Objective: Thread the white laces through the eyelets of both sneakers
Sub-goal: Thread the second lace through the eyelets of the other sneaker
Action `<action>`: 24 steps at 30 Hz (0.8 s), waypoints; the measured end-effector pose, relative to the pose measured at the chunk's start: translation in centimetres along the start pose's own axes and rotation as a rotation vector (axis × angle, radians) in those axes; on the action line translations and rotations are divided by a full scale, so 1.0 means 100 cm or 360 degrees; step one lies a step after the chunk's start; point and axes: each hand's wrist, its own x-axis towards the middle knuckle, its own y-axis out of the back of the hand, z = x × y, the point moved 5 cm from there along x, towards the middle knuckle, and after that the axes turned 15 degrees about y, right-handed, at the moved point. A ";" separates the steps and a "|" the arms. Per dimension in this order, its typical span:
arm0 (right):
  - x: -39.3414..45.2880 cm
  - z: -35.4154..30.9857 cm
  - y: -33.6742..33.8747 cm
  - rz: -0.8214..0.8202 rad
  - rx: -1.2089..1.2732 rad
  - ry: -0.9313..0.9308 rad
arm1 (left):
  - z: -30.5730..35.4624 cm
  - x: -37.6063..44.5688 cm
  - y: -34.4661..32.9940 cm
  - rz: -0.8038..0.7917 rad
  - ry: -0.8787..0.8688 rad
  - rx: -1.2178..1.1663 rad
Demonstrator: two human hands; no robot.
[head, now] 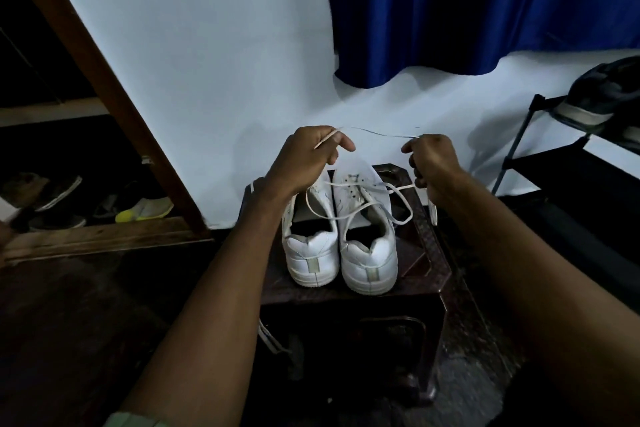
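Stool [429,274] under 2 sneakers [341,250], white wall [194,62], hands [304,159] pinching lace [377,133].

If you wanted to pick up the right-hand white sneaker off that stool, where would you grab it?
Probably by the heel collar of the right sneaker, coming from above and from the near side. Its heel faces the camera, the opening gapes upward, and a loose white lace lies over the front, so the rear on the stool looks freest.
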 end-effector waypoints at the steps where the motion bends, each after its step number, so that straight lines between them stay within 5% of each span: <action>1: 0.002 0.003 0.004 -0.0018 -0.0066 -0.0006 | -0.002 0.002 -0.001 -0.0038 0.0046 0.0012; 7: -0.005 0.005 -0.013 -0.0463 -0.0560 0.0378 | -0.002 0.002 -0.018 -0.0118 0.0212 0.0181; 16: -0.020 -0.008 -0.042 -0.0808 0.0257 0.0299 | 0.010 -0.005 -0.040 0.0055 -0.0004 0.1119; 24: -0.008 0.004 -0.045 -0.0821 -0.0556 0.0825 | 0.001 0.009 -0.033 0.0061 0.0025 0.1159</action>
